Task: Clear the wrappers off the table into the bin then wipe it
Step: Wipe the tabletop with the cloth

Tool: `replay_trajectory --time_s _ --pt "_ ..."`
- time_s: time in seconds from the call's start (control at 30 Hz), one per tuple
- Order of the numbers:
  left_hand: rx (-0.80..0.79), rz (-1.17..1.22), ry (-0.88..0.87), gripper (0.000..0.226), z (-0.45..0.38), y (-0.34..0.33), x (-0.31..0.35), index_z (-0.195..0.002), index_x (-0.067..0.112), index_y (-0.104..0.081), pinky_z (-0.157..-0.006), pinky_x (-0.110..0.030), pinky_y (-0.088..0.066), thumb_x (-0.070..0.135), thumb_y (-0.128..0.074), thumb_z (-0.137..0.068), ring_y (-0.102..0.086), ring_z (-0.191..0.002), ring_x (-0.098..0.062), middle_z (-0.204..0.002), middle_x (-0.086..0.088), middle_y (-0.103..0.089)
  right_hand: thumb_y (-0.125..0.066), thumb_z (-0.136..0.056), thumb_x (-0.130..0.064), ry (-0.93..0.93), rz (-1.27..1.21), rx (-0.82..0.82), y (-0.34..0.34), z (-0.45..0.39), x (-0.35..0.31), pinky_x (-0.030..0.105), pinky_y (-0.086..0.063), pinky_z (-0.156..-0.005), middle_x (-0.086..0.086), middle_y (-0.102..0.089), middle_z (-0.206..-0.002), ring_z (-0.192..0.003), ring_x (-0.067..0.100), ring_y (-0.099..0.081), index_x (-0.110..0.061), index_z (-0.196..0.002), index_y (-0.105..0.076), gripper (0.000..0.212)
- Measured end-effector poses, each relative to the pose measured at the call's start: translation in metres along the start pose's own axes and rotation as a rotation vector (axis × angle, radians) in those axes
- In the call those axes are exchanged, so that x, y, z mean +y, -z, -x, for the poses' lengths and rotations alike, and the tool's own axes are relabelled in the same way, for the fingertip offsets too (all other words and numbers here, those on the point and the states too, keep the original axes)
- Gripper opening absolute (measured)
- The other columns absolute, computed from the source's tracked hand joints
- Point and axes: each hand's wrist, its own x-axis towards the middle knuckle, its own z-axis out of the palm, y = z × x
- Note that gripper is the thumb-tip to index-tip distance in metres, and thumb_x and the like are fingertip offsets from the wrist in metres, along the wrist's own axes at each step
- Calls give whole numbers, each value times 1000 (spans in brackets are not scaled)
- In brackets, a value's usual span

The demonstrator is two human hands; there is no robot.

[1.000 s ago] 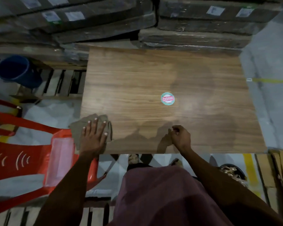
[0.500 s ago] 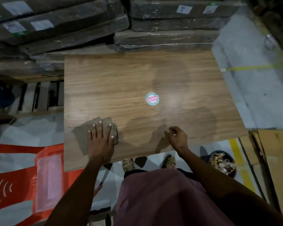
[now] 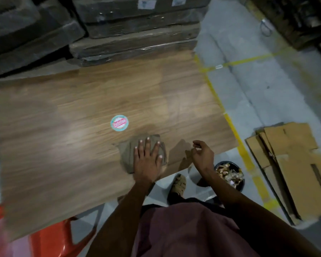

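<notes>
Left hand [image 3: 146, 160] lies flat on a grey-brown cloth [image 3: 127, 153] at the near edge of the wooden desk [image 3: 63, 145], fingers [image 3: 147, 145] straight and spread, pressing down rather than gripping; no pinch on the fabric. Right hand [image 3: 202, 154] hovers just right of the cloth over the near right corner, fingers loosely curled, holding nothing I can see. Cloth is bunched, with folds showing at its far and left edges; it looks soft, light and limp, so it should slide under a flat palm, but likely to ride up or fold if pushed from one edge. Best hold, I'd judge, is a palm centred on it with fingers fanned, or a grab of the bunched middle to lift. Round teal and pink sticker [image 3: 119, 122] sits on the desk just beyond the cloth, apart from it; cannot tell if it is stuck down or loose. No loose wrappers visible on the desk. Dark bin [image 3: 242, 182] on the floor, near right of the desk, holds shiny crumpled wrappers [image 3: 228, 173]. So clearing looks done, wiping step in hand. Flattened cardboard [image 3: 295, 164] lies on the floor further right, red chair [image 3: 54, 236] at near left.
</notes>
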Motion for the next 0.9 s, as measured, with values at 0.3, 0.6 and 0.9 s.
replay_trajectory --time_s 0.3,0.6,0.9 --pt "-121 173 -77 57 -100 -28 192 -162 33 -11 -125 -53 1 44 -16 -106 7 -157 -33 -171 -6 2 -50 -88 -23 -3 -51 132 75 -92 62 35 -53 -86 13 -72 -116 -100 30 -70 -7 -120 -68 41" --pt "-78 653 -37 64 -154 -4 234 -151 13 -43 -127 -40 -13 35 -13 -99 -14 -156 -26 -167 -11 -23 -46 -91 -34 142 129 50 73 -141 83 46 -41 -107 19 -57 -142 -131 40 -52 -7 -136 -60 54" --pt "115 519 159 57 -93 17 124 -145 10 -50 -120 -49 -29 25 -35 -93 -30 -151 -34 -159 -18 -38 -33 -98 -69 185 607 -269 27 -199 45 64 -1 -122 17 11 -170 -156 42 10 -34 -163 -5 79"
